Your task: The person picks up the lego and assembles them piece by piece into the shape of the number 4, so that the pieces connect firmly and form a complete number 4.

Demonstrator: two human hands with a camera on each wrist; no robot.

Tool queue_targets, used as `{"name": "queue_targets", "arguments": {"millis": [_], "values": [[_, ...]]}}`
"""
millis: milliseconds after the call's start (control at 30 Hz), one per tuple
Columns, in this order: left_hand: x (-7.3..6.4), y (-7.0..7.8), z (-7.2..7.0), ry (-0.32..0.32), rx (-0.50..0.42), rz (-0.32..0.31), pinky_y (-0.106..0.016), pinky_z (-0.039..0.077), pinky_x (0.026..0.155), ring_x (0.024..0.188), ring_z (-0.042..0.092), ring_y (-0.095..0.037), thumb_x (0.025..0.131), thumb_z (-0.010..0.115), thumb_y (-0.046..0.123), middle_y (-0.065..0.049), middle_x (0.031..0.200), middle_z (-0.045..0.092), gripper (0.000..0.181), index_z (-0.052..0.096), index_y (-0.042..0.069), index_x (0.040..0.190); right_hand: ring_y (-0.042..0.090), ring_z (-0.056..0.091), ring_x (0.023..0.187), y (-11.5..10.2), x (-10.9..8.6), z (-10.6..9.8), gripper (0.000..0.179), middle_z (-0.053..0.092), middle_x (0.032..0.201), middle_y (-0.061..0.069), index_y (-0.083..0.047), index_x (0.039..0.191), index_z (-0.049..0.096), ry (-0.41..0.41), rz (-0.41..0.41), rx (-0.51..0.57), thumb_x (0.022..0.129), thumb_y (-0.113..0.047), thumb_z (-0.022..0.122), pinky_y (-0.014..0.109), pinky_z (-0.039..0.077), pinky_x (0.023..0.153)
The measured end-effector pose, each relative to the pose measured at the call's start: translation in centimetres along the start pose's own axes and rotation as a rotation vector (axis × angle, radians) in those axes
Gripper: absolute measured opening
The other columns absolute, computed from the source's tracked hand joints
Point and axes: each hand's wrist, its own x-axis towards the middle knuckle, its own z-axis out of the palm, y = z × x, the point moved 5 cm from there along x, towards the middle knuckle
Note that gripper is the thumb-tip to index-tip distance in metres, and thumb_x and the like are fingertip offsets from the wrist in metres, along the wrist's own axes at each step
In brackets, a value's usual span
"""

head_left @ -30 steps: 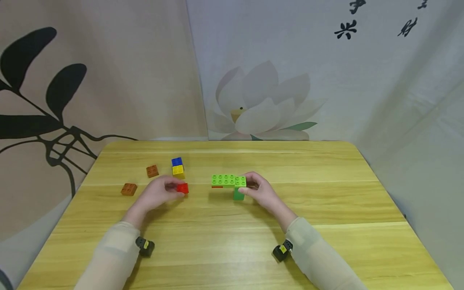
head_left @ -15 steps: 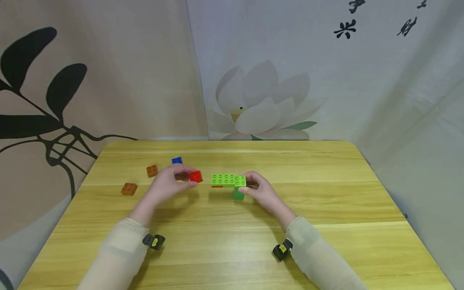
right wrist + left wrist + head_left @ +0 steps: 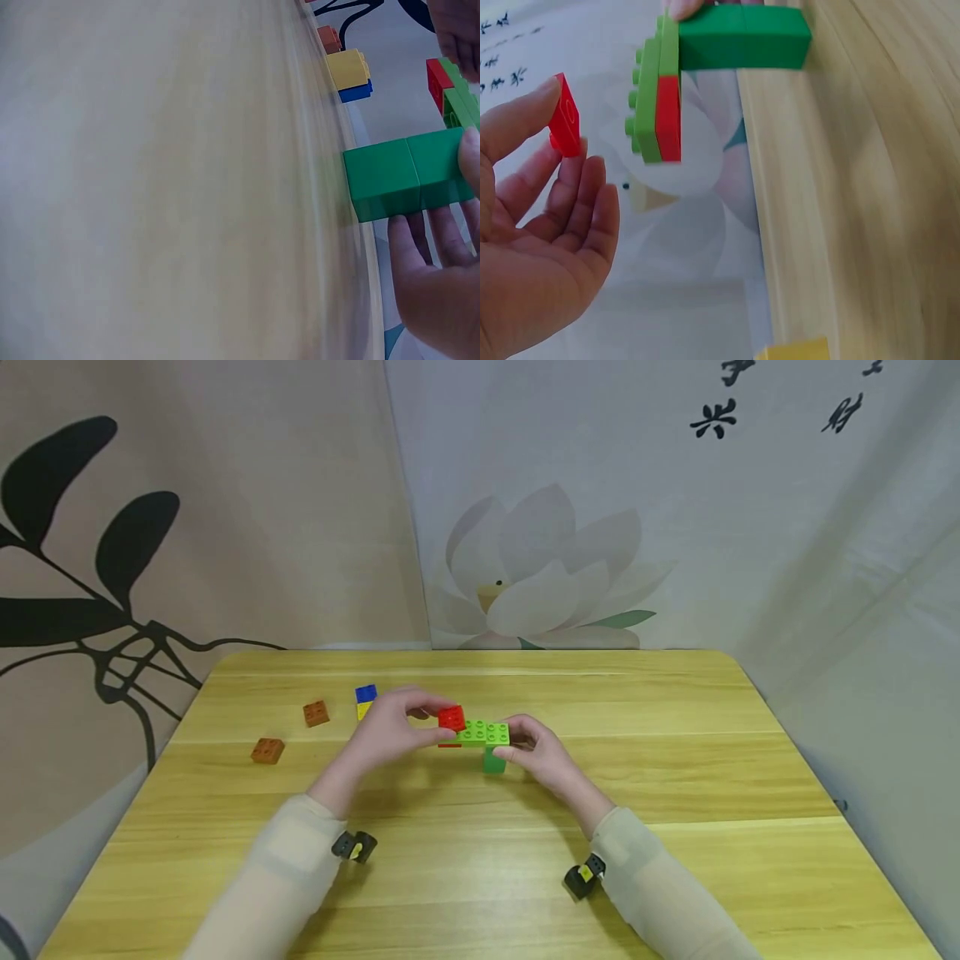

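Note:
My left hand (image 3: 390, 731) pinches a red toy brick (image 3: 452, 718) between thumb and fingertips. It is over the left end of a lime green top layer (image 3: 480, 732). In the left wrist view a gap shows between the red brick (image 3: 567, 120) and the lime studs (image 3: 632, 100). Below that layer's right end stands a column of two dark green bricks (image 3: 405, 172). Another red brick (image 3: 669, 120) is fixed under the overhanging left part. My right hand (image 3: 542, 753) grips the structure at its right end, thumb in front and fingers behind.
Two brown bricks (image 3: 316, 713) (image 3: 267, 751) lie apart at the left of the wooden table (image 3: 480, 877). A blue brick (image 3: 366, 693) and a yellow brick (image 3: 363, 710) sit together behind my left hand, partly hidden by it. A printed curtain (image 3: 570, 460) hangs behind.
My left hand has lifted the red brick from beside the yellow one and carried it right, over the lime layer's left end. My right hand and the structure have stayed put.

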Motion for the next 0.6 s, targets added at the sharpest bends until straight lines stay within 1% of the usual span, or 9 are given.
{"name": "queue_targets", "arguments": {"millis": [67, 133, 300, 533, 600], "values": [[0.4, 0.4, 0.5, -0.001, 0.013, 0.007, -0.046, 0.051, 0.090, 0.099, 0.062, -0.023, 0.080, 0.084, 0.018, 0.000, 0.105, 0.071, 0.035, 0.075, 0.009, 0.113, 0.032, 0.057, 0.114, -0.4, -0.2, 0.0, 0.035, 0.064, 0.116, 0.011, 0.004, 0.123, 0.058, -0.005, -0.006, -0.001, 0.092, -0.006, 0.070, 0.046, 0.044, 0.103], [0.7, 0.7, 1.1, 0.005, 0.054, 0.020, -0.044, 0.051, 0.091, 0.100, 0.062, -0.022, 0.080, 0.085, 0.020, 0.001, 0.105, 0.070, 0.035, 0.075, 0.011, 0.112, 0.032, 0.057, 0.114, -0.4, -0.3, 0.0, 0.035, 0.064, 0.116, 0.011, 0.004, 0.123, 0.058, -0.008, -0.005, 0.005, 0.092, -0.005, 0.070, 0.046, 0.043, 0.103], [1.6, 1.7, 2.3, 0.004, 0.131, 0.041, -0.045, 0.048, 0.094, 0.103, 0.061, -0.021, 0.078, 0.086, 0.022, 0.000, 0.106, 0.070, 0.035, 0.076, 0.012, 0.110, 0.032, 0.057, 0.114, -0.4, -0.2, 0.0, 0.034, 0.064, 0.116, 0.012, 0.005, 0.122, 0.058, -0.015, -0.011, 0.027, 0.092, -0.003, 0.070, 0.046, 0.042, 0.103], [2.8, 2.2, 3.8, -0.011, 0.154, 0.035, -0.043, 0.047, 0.095, 0.103, 0.060, -0.021, 0.078, 0.086, 0.022, 0.001, 0.105, 0.071, 0.034, 0.076, 0.011, 0.108, 0.030, 0.056, 0.115, 2.3, 1.1, -0.2, 0.034, 0.063, 0.119, 0.010, 0.002, 0.124, 0.058, -0.017, -0.018, 0.038, 0.092, -0.003, 0.069, 0.047, 0.041, 0.104], [3.0, 2.2, 4.1, -0.012, 0.163, 0.037, -0.043, 0.047, 0.094, 0.104, 0.059, -0.022, 0.078, 0.086, 0.021, 0.000, 0.105, 0.071, 0.033, 0.076, 0.011, 0.108, 0.030, 0.056, 0.115, 2.6, 1.2, -0.2, 0.034, 0.063, 0.119, 0.010, 0.001, 0.124, 0.059, -0.013, -0.028, 0.036, 0.092, -0.004, 0.070, 0.048, 0.040, 0.105]]}}
